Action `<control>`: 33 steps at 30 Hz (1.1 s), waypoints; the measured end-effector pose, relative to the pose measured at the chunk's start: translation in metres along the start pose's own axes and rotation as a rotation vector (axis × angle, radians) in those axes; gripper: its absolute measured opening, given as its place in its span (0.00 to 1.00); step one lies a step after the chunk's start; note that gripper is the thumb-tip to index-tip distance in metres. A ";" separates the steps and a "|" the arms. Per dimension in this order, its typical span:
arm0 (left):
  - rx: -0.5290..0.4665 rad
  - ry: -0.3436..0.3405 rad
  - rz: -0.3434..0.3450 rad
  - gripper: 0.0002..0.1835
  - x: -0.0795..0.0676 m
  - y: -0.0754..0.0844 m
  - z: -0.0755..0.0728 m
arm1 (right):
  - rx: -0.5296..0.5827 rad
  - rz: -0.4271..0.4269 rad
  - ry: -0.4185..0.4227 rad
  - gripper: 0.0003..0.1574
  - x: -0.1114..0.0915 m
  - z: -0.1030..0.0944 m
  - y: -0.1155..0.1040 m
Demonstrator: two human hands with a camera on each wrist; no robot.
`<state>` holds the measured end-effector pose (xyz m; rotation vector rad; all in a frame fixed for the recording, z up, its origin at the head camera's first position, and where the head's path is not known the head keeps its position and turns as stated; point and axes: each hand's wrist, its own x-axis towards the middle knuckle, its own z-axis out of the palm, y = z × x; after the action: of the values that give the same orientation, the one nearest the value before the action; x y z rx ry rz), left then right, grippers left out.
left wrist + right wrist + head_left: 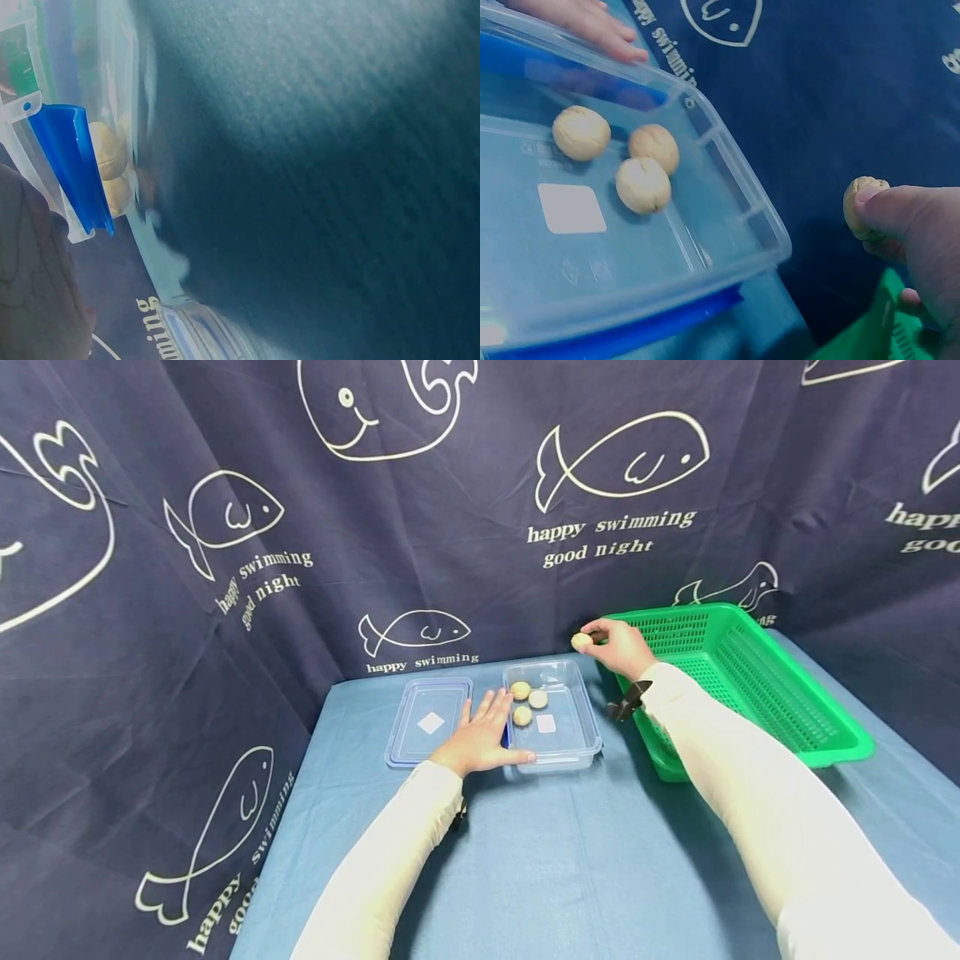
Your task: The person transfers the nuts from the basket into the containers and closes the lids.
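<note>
My right hand point(622, 647) pinches a walnut point(860, 208) between thumb and fingers, above the left rim of the green basket. To its left stands a clear plastic box point(564, 737) with blue side clips. Three walnuts lie in the box toward its left side: one walnut point(581, 133) apart, and another walnut point(643, 185) close against a third walnut point(657, 145). My left hand point(483, 739) spreads its straight fingers along the box's left edge, thumb at the near corner. In the left wrist view, a blue clip point(75, 165) hangs on the box's side.
A clear lid point(408, 727) with a blue border lies left of the box. The green basket point(795, 693) with perforated walls stands on the right. Behind the blue-covered table point(525, 860) hangs a dark curtain point(480, 552) with fish drawings.
</note>
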<state>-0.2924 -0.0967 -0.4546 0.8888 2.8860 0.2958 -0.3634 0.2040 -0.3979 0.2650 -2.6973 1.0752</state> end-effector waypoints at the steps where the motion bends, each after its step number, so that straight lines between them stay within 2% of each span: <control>1: 0.000 0.001 0.000 0.65 0.000 0.000 0.000 | -0.012 -0.002 0.008 0.22 0.001 0.002 -0.003; 6: -0.015 -0.001 -0.007 0.66 0.002 -0.001 0.001 | -0.043 -0.013 0.004 0.21 0.004 0.013 -0.016; 14: -0.023 0.003 -0.014 0.66 0.003 -0.002 0.002 | 0.006 0.018 -0.077 0.22 0.003 0.032 -0.031; 20: -0.028 0.004 -0.008 0.66 0.003 -0.004 0.005 | -0.012 0.056 -0.117 0.22 0.003 0.042 -0.034; 33: -0.035 -0.001 -0.007 0.66 0.002 -0.003 0.002 | -0.051 0.012 -0.136 0.22 0.003 0.054 -0.038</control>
<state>-0.2955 -0.0980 -0.4575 0.8722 2.8738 0.3439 -0.3644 0.1389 -0.4109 0.3243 -2.8452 1.0249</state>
